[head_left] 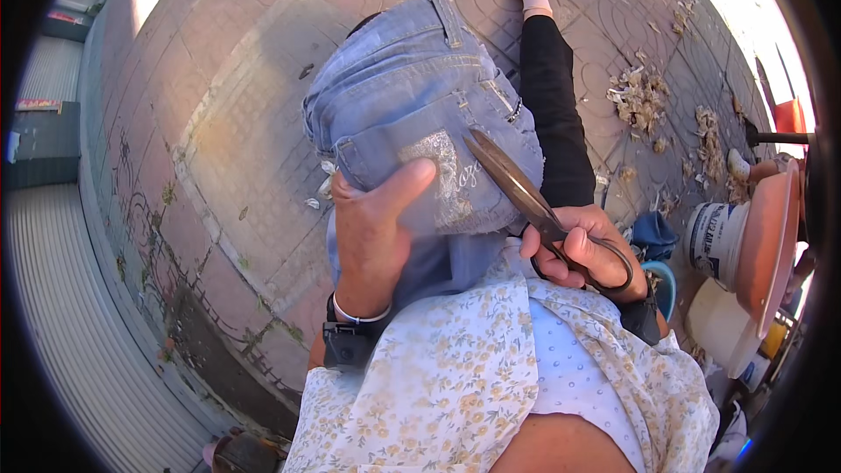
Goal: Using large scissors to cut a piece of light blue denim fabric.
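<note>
R hand is gripping dark-metal scissors, not visibly cutting; L hand is resting at faded-blue denim garment, grip & amt. left unclear.

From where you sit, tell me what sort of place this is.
Probably an outdoor pavement beside a building: patterned paving covers the ground, what looks like a ridged shutter runs along the left, and dry scraps litter the ground.

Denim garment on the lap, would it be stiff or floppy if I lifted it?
The denim garment would probably sag and flop, since it bunches in soft folds. Its stitched waistband may bend less easily, as it looks thicker.
</note>
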### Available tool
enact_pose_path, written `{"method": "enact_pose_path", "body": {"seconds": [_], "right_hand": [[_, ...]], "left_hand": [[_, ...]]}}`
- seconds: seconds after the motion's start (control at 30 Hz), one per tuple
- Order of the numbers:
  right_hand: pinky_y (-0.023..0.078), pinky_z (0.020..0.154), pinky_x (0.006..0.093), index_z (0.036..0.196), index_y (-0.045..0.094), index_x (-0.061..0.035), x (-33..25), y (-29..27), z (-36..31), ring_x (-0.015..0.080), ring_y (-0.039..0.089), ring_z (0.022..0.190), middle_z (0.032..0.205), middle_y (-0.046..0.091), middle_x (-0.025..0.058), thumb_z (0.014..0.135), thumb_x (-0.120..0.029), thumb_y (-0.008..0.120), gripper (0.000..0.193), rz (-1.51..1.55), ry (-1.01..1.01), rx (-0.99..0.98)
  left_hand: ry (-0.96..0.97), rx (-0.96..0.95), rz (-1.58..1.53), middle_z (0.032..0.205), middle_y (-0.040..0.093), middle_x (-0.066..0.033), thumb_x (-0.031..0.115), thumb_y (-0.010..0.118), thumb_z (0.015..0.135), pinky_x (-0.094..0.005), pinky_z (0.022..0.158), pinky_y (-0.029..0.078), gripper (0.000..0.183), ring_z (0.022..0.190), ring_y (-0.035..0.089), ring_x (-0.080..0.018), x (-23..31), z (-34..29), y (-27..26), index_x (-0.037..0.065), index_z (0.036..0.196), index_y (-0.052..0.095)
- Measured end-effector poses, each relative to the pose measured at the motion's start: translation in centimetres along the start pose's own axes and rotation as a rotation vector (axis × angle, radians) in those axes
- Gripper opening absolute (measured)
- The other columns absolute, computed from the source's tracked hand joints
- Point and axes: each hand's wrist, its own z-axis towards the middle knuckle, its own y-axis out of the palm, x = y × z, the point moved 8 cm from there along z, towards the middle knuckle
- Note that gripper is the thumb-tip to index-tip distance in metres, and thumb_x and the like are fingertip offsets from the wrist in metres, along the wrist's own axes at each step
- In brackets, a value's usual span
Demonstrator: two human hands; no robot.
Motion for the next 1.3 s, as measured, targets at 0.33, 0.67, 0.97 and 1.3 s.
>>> {"method": "enact_pose_path", "body": {"seconds": [0.33,0.67,0.97,1.3], "right_hand": [[0.031,0.048,0.0198,0.108,0.065,0.0023,0.1,0.5,0.0,0.0023,0.039,0.051,0.066,0.052,-0.0005,0.092,-0.065,0.058,0.069,-0.115,0.067,0.015],[0.031,0.048,0.0188,0.109,0.063,0.0008,0.2,0.8,0.1,0.0016,0.040,0.053,0.065,0.048,-0.0036,0.101,-0.046,0.056,0.048,-0.113,0.047,-0.032],[0.031,0.048,0.0187,0.107,0.064,0.0004,0.1,0.9,0.0,0.0015,0.041,0.054,0.067,0.050,-0.0039,0.100,-0.049,0.057,0.051,-0.133,0.039,0.007],[0.031,0.048,0.0193,0.108,0.063,0.0015,0.9,1.4,1.0,0.0013,0.040,0.053,0.067,0.050,-0.0027,0.101,-0.047,0.055,0.050,-0.129,0.002,0.010]], "left_hand": [[-0.017,0.016,-0.103,0.115,0.069,-0.0064,-0.002,0.072,0.079,-0.0330,0.093,0.051,0.048,0.103,0.067,-0.0186,0.2,0.3,0.2,0.004,0.125,0.063],[-0.027,0.015,-0.117,0.116,0.069,-0.0045,-0.001,0.073,0.078,-0.0327,0.095,0.049,0.046,0.105,0.066,-0.0171,0.2,0.4,0.4,0.006,0.123,0.065],[-0.025,0.017,-0.134,0.117,0.069,-0.0052,-0.001,0.074,0.078,-0.0328,0.095,0.049,0.047,0.105,0.066,-0.0175,0.1,0.4,0.2,0.006,0.123,0.065],[-0.008,0.026,-0.136,0.115,0.070,-0.0058,-0.001,0.074,0.079,-0.0325,0.094,0.051,0.045,0.103,0.067,-0.0175,0.5,0.4,0.3,0.005,0.123,0.065]]}}
